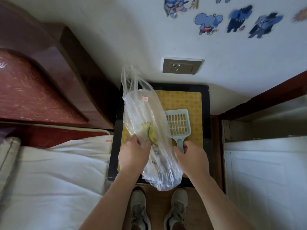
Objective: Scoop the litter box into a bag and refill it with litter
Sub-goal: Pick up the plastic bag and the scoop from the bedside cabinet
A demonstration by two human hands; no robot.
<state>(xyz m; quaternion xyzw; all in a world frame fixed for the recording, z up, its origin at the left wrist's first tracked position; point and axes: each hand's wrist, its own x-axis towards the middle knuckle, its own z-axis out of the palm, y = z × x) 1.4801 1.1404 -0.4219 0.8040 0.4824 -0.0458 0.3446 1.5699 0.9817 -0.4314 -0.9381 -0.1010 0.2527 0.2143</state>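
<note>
**A:** Starting nearest, above the grey shoes (176,211): what have the hands got?

**B:** The left hand (134,153) has its fingers curled, pinching the side of the thin clear plastic bag (144,113). The right hand (192,158) looks closed round the handle end of the pale blue slotted plastic scoop (178,124), and it touches the bag too.

**A:** How will that bag handle?

**B:** I'd judge it light, limp and slippery, and it would collapse if it were only pinched mid-side. Its loop handles at the far end are the better hold for keeping the mouth open. Something yellow and dark sits inside, but I cannot tell what.

**A:** And the scoop?

**B:** It looks stiff and light. It lies flat just beside the bag on the yellow patterned floor of the black-rimmed square tray (206,113), and the handle is the place to grip it.

**A:** Any litter?

**B:** None shows, and I cannot tell whether the tray is the litter box. Beyond it is a grey wall socket (181,65).
</note>
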